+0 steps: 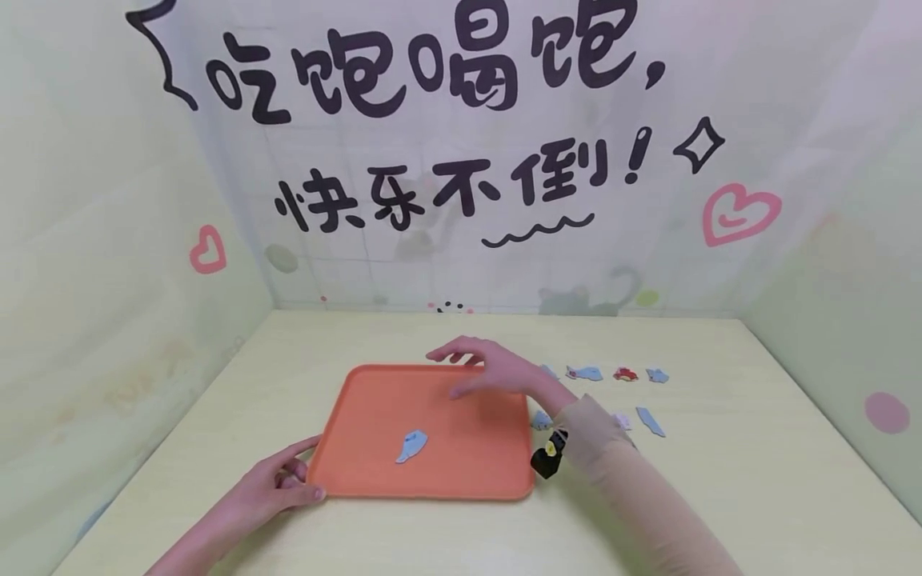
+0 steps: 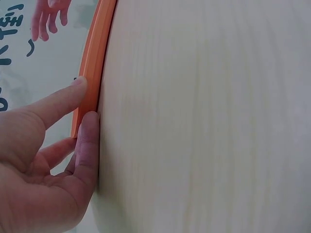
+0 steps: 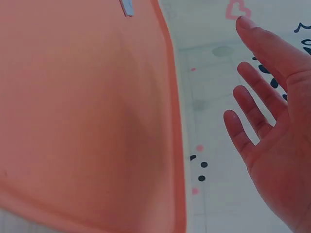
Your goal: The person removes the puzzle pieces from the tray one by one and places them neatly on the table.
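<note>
An orange tray [image 1: 461, 464] lies on the table, with one light-blue puzzle-like piece [image 1: 412, 446] on it. My left hand [image 1: 270, 488] holds the tray's front left corner, thumb at the front and fingers along the left side. In the left wrist view, the fingertips of that hand [image 2: 58, 160] touch the tray's rim [image 2: 95, 58]. Over the tray's back right part hovers my right hand [image 1: 497, 368], fingers spread and holding nothing. The right wrist view has this hand [image 3: 272, 116] apart from the tray [image 3: 97, 121], its palm bare.
Right of the tray lie several small pieces, among them a red one [image 1: 625, 374], a blue strip [image 1: 651, 422] and a blue one [image 1: 657, 375]. My right forearm partly covers others. A black wrist-camera mount [image 1: 549, 456] hangs by the right sleeve. Printed fabric walls [image 1: 461, 272] enclose the table.
</note>
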`<state>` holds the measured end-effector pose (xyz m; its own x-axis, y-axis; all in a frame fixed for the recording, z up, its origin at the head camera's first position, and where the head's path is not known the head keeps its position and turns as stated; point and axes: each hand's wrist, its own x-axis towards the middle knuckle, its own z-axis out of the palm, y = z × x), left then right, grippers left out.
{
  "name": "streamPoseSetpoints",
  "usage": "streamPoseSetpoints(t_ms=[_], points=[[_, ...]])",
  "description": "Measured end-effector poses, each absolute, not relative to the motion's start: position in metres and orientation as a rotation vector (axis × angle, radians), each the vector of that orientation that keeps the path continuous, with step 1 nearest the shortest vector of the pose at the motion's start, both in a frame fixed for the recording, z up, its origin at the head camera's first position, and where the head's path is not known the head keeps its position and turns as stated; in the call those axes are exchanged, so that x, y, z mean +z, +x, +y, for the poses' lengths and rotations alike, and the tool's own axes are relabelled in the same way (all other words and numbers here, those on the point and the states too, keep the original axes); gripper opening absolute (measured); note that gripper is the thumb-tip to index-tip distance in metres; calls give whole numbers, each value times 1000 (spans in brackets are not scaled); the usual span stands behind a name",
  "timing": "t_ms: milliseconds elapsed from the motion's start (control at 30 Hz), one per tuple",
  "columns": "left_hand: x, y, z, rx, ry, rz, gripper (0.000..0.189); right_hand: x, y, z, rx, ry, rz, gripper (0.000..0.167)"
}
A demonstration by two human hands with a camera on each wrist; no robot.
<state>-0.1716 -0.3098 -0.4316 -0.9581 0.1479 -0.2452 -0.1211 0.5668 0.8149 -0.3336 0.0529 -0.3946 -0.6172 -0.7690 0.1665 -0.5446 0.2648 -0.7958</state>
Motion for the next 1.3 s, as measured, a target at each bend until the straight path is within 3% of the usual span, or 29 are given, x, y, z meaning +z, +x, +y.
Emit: streamPoseSetpoints(t_ms=[767,1300], points=[[-435,-171,-311,1309,56,2516,88,-431,-325,1,-817,-1268,2107,59],[-433,-174,-308,1288,7,2533,88,-437,-328,4,-917,-1173,2078,33]])
